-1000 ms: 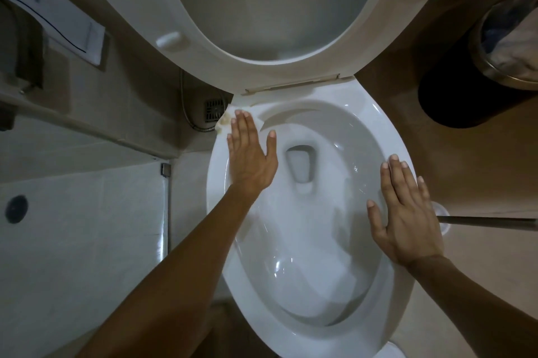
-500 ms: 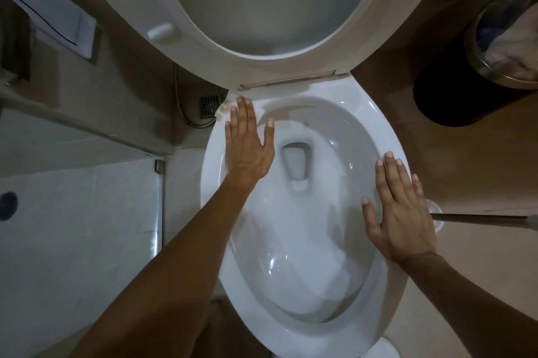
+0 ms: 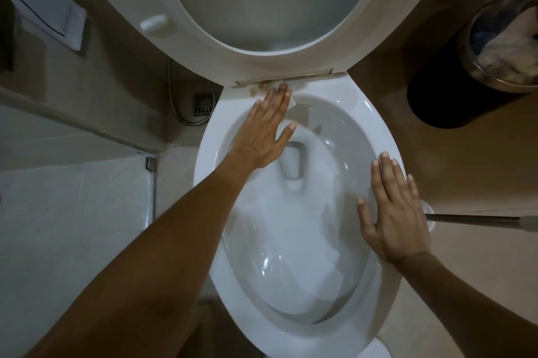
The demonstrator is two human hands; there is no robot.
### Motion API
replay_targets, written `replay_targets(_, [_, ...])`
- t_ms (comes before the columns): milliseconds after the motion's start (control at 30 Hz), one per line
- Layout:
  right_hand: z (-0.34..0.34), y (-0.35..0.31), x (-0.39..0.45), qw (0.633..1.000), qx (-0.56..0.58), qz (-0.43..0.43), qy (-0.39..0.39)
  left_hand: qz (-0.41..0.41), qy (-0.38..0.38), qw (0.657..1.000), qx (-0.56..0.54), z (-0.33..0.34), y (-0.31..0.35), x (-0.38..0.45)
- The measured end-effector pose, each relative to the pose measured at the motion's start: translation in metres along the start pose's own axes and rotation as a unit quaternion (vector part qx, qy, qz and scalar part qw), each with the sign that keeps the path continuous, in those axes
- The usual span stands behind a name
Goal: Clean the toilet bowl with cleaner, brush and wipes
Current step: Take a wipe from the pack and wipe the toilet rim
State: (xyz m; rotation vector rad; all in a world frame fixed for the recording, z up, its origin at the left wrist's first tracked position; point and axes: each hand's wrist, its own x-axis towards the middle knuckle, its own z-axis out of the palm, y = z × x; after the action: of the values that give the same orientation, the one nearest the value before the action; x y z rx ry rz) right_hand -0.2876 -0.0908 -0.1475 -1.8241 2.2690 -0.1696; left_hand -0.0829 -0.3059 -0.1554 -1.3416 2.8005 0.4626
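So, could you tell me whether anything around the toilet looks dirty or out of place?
Yes: brownish grime sits on the back rim below the seat hinge, beside the fingertips of the left hand, which presses a wipe there. Nothing else stands out.

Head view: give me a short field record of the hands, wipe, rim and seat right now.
left hand: flat, pressing white paper wipe on back rim near hinge
right hand: flat on right rim of white ceramic toilet bowl
stains: brownish smear at rim back
white plastic seat: raised
metal-rimmed bin: right of bowl
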Motion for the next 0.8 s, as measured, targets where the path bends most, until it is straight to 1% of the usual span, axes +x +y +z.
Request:
replay_targets(67, [0.000, 0.000, 0.000, 1.000, 0.001, -0.002, 0.002, 0.008, -0.006, 1.000, 0.009, -0.004, -0.007, -0.003])
replay_targets(200, [0.000, 0.000, 0.000, 1.000, 0.005, 0.000, 0.003, -0.033, -0.009, 0.999, 0.030, -0.004, -0.023, -0.033])
replay_targets(333, [0.000, 0.000, 0.000, 1.000, 0.002, 0.000, 0.009, -0.069, -0.052, 0.993, 0.079, -0.014, -0.039, -0.071])
replay_targets(433, [0.000, 0.000, 0.000, 1.000, -0.001, -0.002, 0.009, -0.044, -0.087, 0.983, 0.154, -0.029, -0.042, -0.093])
replay_targets(500, [0.000, 0.000, 0.000, 1.000, -0.001, -0.002, 0.009, -0.013, -0.127, 0.971, 0.200, -0.040, -0.043, -0.096])
replay_targets(567, [0.000, 0.000, 0.000, 1.000, 0.000, -0.001, 0.010, 0.024, -0.170, 0.946, 0.275, -0.049, -0.046, -0.087])
replay_targets(600, [0.000, 0.000, 0.000, 1.000, 0.002, 0.000, 0.010, 0.046, -0.178, 0.930, 0.319, -0.054, -0.048, -0.080])
replay_targets(700, [0.000, 0.000, 0.000, 1.000, 0.004, 0.000, 0.010, 0.116, -0.188, 0.866, 0.449, -0.061, -0.045, -0.050])
replay_targets(800, [0.000, 0.000, 0.001, 1.000, 0.003, -0.002, 0.007, 0.174, -0.181, 0.809, 0.532, -0.061, -0.033, -0.011])
